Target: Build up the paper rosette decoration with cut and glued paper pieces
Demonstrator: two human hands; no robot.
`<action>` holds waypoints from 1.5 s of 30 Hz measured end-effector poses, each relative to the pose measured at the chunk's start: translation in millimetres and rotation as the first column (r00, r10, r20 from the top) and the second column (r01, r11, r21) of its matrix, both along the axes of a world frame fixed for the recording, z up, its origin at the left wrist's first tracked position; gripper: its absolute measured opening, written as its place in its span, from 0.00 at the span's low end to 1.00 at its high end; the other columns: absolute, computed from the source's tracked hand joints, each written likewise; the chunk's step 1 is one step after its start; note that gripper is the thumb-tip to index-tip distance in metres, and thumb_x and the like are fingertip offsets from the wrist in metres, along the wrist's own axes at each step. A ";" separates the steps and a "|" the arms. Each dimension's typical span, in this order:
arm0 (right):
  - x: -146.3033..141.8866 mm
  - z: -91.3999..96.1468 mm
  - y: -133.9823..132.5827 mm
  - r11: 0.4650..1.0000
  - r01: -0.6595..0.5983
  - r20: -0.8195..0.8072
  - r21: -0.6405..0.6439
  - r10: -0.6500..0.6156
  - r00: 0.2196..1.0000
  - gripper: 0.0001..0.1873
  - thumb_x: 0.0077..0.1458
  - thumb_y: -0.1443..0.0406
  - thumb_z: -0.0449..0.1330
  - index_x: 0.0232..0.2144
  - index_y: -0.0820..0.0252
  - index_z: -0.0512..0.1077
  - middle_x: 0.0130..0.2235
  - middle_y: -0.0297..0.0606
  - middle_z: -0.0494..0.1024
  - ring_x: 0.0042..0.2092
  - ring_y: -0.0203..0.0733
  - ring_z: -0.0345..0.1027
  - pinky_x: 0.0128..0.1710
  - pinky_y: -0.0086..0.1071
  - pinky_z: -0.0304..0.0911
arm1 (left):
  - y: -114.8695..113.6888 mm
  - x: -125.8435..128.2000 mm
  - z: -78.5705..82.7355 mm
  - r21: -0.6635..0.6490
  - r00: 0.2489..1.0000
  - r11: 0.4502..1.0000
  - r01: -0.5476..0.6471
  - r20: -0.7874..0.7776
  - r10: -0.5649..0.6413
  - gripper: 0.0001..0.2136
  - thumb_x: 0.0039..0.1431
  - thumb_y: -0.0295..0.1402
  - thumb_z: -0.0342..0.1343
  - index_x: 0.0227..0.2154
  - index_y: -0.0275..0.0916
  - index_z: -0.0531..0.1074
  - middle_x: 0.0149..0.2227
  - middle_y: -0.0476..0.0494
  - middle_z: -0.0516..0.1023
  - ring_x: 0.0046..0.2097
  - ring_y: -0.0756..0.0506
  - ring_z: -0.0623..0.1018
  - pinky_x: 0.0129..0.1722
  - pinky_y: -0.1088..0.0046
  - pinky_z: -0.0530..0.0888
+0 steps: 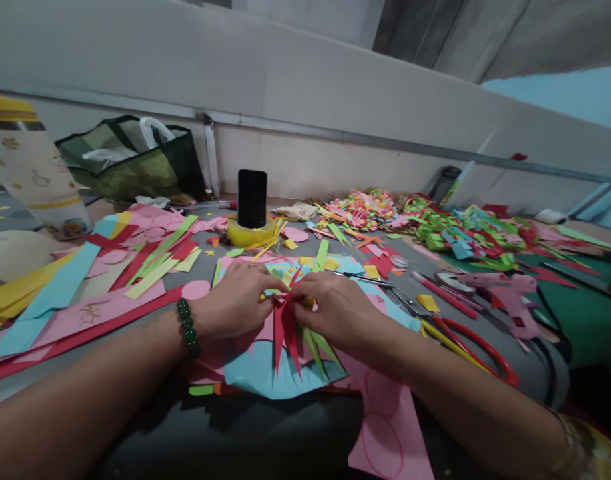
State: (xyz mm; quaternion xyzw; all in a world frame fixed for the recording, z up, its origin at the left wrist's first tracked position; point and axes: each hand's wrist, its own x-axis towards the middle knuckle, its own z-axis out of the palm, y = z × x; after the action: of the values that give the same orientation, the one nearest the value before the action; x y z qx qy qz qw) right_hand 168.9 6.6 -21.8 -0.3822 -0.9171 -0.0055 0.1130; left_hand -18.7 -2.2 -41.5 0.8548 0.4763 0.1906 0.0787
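Observation:
Both hands meet at the centre over a stack of coloured paper. My left hand (240,297), with a green bead bracelet (188,327) at the wrist, pinches a red paper piece (287,333) cut into long pointed strips. From the other side my right hand (330,303) grips the same red paper near its top, fingers closed. The red points hang down over a light blue paper sheet (270,373). Pointed green paper strips (321,350) stick out below my right hand. The exact fold between the fingertips is hidden.
A phone (252,199) stands in a yellow tape roll (250,233). Scissors (485,350) and a pink glue gun (505,290) lie at right. Paper strips (155,257) cover the left; colourful paper pieces (365,210) are heaped behind. A tumbler (35,167) and bag (135,160) stand back left.

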 end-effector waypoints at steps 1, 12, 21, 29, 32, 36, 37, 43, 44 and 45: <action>0.1 -0.5 0.1 1.000 -0.008 0.003 0.002 0.008 1.000 0.09 0.53 0.68 0.56 0.31 0.60 0.78 0.31 0.38 0.76 0.35 0.38 0.67 0.37 0.30 0.57 | -0.4 0.2 -0.1 -0.001 1.000 1.000 0.003 -0.009 -0.003 0.16 0.55 0.28 0.50 0.44 0.46 0.77 0.40 0.43 0.78 0.44 0.41 0.74 0.45 0.63 0.66; 12.4 8.1 8.5 0.999 -0.036 -0.084 -0.009 0.035 0.996 0.16 0.50 0.71 0.56 0.40 0.57 0.77 0.39 0.39 0.72 0.36 0.38 0.67 0.36 0.31 0.60 | -4.4 2.1 -0.7 0.021 0.998 1.000 -0.021 -0.054 0.022 0.14 0.56 0.30 0.50 0.40 0.50 0.78 0.38 0.45 0.76 0.43 0.41 0.72 0.43 0.62 0.66; 11.3 7.5 14.7 0.969 -0.240 0.157 0.063 0.228 0.961 0.23 0.49 0.79 0.51 0.41 0.58 0.77 0.43 0.44 0.72 0.45 0.45 0.61 0.46 0.39 0.59 | -3.3 1.6 -1.4 0.050 0.996 0.999 -0.021 -0.086 0.025 0.17 0.50 0.26 0.49 0.41 0.44 0.76 0.40 0.43 0.77 0.45 0.40 0.72 0.48 0.58 0.64; 8.1 5.1 16.3 0.969 -0.248 0.193 0.020 0.240 0.952 0.24 0.50 0.79 0.51 0.44 0.56 0.77 0.46 0.45 0.71 0.48 0.47 0.60 0.47 0.40 0.59 | -3.5 2.3 -1.9 0.080 0.993 0.997 -0.011 -0.117 0.021 0.18 0.48 0.26 0.49 0.40 0.44 0.77 0.40 0.44 0.78 0.46 0.38 0.71 0.50 0.55 0.63; 7.4 3.0 17.7 0.968 -0.249 0.192 0.027 0.239 0.952 0.25 0.51 0.79 0.51 0.45 0.57 0.76 0.46 0.46 0.71 0.49 0.48 0.59 0.47 0.40 0.58 | -4.0 1.9 -2.5 0.091 0.992 0.996 -0.010 -0.122 0.021 0.18 0.48 0.26 0.49 0.41 0.44 0.77 0.40 0.43 0.78 0.46 0.38 0.71 0.49 0.55 0.64; 6.3 1.0 18.1 0.970 -0.243 0.192 0.024 0.234 0.953 0.25 0.51 0.79 0.50 0.46 0.57 0.76 0.46 0.47 0.71 0.49 0.47 0.58 0.47 0.40 0.58 | -4.6 2.1 -2.4 0.098 0.991 0.995 -0.008 -0.133 0.021 0.18 0.49 0.26 0.48 0.40 0.43 0.77 0.40 0.42 0.78 0.46 0.39 0.71 0.49 0.57 0.64; 6.0 0.9 17.7 0.971 -0.240 0.191 0.021 0.232 0.954 0.26 0.50 0.79 0.51 0.47 0.57 0.75 0.46 0.46 0.71 0.49 0.47 0.58 0.46 0.40 0.59 | -4.8 2.4 -2.2 0.098 0.990 0.995 -0.010 -0.137 0.023 0.18 0.49 0.26 0.48 0.40 0.43 0.77 0.40 0.42 0.78 0.46 0.39 0.71 0.49 0.57 0.64; 3.6 0.7 15.3 0.975 -0.224 0.165 0.005 0.220 0.962 0.22 0.49 0.79 0.50 0.41 0.61 0.77 0.45 0.45 0.72 0.46 0.46 0.59 0.45 0.38 0.59 | -5.6 2.9 -1.1 0.092 0.988 0.996 -0.016 -0.148 0.029 0.18 0.47 0.26 0.49 0.40 0.42 0.77 0.40 0.42 0.78 0.46 0.38 0.71 0.49 0.56 0.64; 3.5 0.3 15.6 0.975 -0.221 0.160 0.009 0.217 0.963 0.22 0.49 0.80 0.50 0.40 0.61 0.77 0.44 0.45 0.72 0.46 0.45 0.60 0.45 0.38 0.58 | -5.7 2.7 -1.0 0.091 0.989 0.996 -0.015 -0.146 0.028 0.18 0.47 0.26 0.49 0.39 0.42 0.77 0.40 0.42 0.78 0.46 0.38 0.71 0.49 0.56 0.64; 3.5 -0.2 16.1 0.975 -0.221 0.156 0.014 0.216 0.964 0.22 0.49 0.80 0.51 0.41 0.60 0.77 0.44 0.45 0.72 0.45 0.45 0.60 0.45 0.38 0.58 | -5.8 2.5 -1.0 0.089 0.989 0.996 -0.013 -0.143 0.026 0.18 0.47 0.26 0.49 0.39 0.42 0.77 0.40 0.42 0.78 0.46 0.38 0.71 0.49 0.56 0.64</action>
State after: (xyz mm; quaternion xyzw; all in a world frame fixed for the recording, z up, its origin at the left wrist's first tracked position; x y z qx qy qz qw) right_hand 172.4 22.7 -22.0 -0.2754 -0.9594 -0.0368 0.0477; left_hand -16.3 -7.9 -42.5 0.8642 0.4802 0.1499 0.0044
